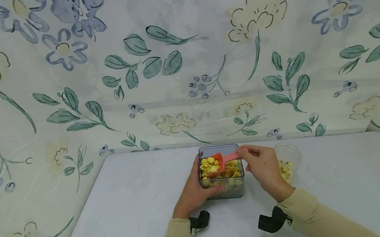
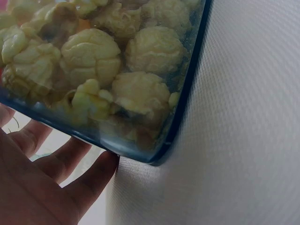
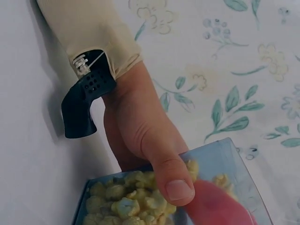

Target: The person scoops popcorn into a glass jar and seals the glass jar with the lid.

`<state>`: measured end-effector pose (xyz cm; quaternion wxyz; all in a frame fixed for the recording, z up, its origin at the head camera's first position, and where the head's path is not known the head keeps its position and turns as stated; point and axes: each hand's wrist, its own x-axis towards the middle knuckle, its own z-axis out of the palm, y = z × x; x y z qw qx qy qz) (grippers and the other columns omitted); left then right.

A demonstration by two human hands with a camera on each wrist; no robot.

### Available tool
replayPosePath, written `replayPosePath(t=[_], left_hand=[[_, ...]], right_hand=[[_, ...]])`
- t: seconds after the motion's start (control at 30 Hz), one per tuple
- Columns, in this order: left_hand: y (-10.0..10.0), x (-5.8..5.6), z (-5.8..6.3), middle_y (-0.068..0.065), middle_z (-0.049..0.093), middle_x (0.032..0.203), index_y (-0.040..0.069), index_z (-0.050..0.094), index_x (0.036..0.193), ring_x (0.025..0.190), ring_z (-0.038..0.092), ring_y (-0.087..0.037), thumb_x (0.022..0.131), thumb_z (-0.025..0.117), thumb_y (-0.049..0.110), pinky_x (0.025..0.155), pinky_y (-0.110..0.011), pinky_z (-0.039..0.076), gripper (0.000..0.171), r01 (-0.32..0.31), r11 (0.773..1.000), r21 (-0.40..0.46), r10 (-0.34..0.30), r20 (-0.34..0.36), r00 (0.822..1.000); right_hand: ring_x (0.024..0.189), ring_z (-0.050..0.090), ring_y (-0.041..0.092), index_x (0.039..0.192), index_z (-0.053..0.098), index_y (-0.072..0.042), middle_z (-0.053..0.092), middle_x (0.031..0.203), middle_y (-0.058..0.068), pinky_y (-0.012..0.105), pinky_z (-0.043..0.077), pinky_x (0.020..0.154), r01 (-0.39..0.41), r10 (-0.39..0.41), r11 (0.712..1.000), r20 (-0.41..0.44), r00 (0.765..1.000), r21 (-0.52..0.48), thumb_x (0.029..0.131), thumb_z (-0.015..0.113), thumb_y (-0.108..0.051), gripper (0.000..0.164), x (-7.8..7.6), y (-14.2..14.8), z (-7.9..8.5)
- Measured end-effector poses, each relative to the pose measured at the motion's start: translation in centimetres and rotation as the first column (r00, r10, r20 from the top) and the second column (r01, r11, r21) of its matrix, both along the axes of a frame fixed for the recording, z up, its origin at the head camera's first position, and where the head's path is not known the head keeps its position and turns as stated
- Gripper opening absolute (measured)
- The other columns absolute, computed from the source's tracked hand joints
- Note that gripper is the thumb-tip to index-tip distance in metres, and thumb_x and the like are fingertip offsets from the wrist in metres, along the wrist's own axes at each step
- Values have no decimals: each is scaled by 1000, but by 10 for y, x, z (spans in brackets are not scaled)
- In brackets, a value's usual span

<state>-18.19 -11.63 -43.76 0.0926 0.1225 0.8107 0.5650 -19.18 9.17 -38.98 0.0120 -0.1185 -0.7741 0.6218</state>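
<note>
A clear, blue-tinted square container [image 1: 229,193] with yellow popcorn [image 1: 210,166] in it stands near the table's back edge. My left hand [image 1: 195,192] holds it round its left side, with the thumb across the front in the head view. In the right wrist view that thumb [image 3: 176,183] lies against the container wall. My right hand [image 1: 262,165] pinches the pink handle of a scoop [image 1: 231,156] above the container's right rim. The red-orange bowl of the scoop is down inside the container, among the popcorn. Popcorn [image 2: 91,56] shows close up through the wall in the left wrist view.
Partly behind my right hand, a clear round tub [image 1: 292,153] with some popcorn stands on the white table [image 1: 123,215]. A clear round lid [image 1: 324,173] lies to its right. A floral curtain [image 1: 172,92] hangs behind the table's back edge.
</note>
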Motion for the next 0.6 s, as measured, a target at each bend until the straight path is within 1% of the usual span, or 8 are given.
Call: replayPosePath(t=[0.2,0.4,0.53,0.6], left_hand=[[0,0,0,0,22,151,26,-2,150,134,28,-20,70,81,34,109,-47,22,115,-17,1000,-6,17,27,999],[1,0,1,1,16,153,24,-3,150,136,22,-19,71,81,34,110,-46,20,115,-15,1000,-20,15,20,1000],[1,-1,-1,1,15,153,23,-2,150,136,23,-20,71,81,32,110,-47,20,115,-12,1000,-9,12,11,1000],[1,-3,-5,1,15,154,23,-1,150,137,23,-20,71,81,31,110,-48,19,115,-13,1000,-2,13,3,1000]], right_hand=[[51,46,11,108,67,-8,69,95,8,21,36,45,23,-21,999,50,999,-39,88,64,-31,31,-1,2,3],[51,45,10,111,65,-6,68,93,9,20,38,45,40,-34,996,80,996,-84,88,65,-29,33,-1,5,3],[52,45,9,111,65,-6,67,93,8,20,40,47,44,-33,993,94,995,-112,87,65,-30,34,0,6,3],[52,44,9,111,66,-7,67,93,8,20,41,48,47,-35,992,95,995,-120,88,65,-30,33,0,6,3]])
